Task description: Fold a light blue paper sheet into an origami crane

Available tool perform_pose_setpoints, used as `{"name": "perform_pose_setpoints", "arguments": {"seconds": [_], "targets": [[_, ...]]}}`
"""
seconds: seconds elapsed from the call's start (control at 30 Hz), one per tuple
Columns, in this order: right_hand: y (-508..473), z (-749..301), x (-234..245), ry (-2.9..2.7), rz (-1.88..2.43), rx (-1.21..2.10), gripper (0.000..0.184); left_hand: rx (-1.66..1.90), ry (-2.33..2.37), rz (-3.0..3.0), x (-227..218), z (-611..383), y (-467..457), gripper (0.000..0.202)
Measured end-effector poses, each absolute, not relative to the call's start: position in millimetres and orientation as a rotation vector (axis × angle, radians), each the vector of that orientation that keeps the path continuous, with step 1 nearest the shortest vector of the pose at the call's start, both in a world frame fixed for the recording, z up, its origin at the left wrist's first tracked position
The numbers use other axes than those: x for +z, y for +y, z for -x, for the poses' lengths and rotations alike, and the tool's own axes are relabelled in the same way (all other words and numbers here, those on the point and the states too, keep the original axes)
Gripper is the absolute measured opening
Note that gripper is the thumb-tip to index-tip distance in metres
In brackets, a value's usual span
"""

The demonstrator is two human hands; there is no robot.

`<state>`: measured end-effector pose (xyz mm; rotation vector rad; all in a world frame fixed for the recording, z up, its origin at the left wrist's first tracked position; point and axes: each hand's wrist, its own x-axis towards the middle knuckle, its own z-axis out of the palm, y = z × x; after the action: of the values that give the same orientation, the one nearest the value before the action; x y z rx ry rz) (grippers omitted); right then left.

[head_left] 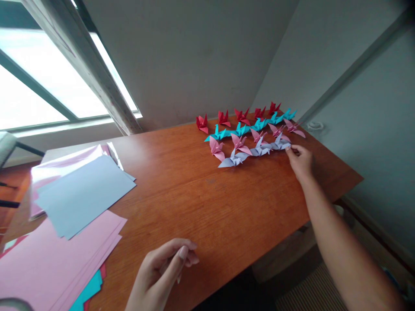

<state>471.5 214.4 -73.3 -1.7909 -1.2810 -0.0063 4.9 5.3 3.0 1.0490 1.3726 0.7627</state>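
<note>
Indoors, a wooden table (pixel 168 190) bears pink sheets (pixel 74 250) at left; to their right, the left hand (pixel 160 270) hovers loosely closed, while the right hand (pixel 301 162) pinches a lavender paper crane (pixel 279 143), rightmost of three alike, on the table's right side.
</note>
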Motion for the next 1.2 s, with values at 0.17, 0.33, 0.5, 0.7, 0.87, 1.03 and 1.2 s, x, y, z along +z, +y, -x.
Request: {"name": "perform_pose_setpoints", "arguments": {"seconds": [0.17, 0.33, 0.5, 0.7, 0.87, 1.03, 1.2], "targets": [[214, -473, -74, -1.297, 1.806, -0.024, 0.043, 0.764, 1.370, -1.071, 1, -4, 4, 0.041], [214, -470, -72, -1.308, 1.803, -0.024, 0.043, 0.748, 1.365, -1.072, -1, -3, 4, 0.039], [215, -469, -72, -1.304, 1.782, -0.011, 0.041, 0.748, 1.356, -1.069, -2, -1, 2, 0.039], [217, -472, -76, -1.296, 1.775, 0.013, 0.038, 0.749, 1.361, -1.072, 0, -2, 3, 0.040], [218, -472, -77, -1.285, 1.776, 0.026, 0.037, 0.768, 1.348, -1.073, 1, -4, 5, 0.040], [217, -470, -77, -1.262, 1.764, 0.057, 0.038, 0.764, 1.354, -1.066, -1, -3, 4, 0.040], [212, -461, -71, -1.192, 1.728, 0.001, 0.035, 0.763, 1.367, -1.054, -2, -2, 2, 0.041]]}}
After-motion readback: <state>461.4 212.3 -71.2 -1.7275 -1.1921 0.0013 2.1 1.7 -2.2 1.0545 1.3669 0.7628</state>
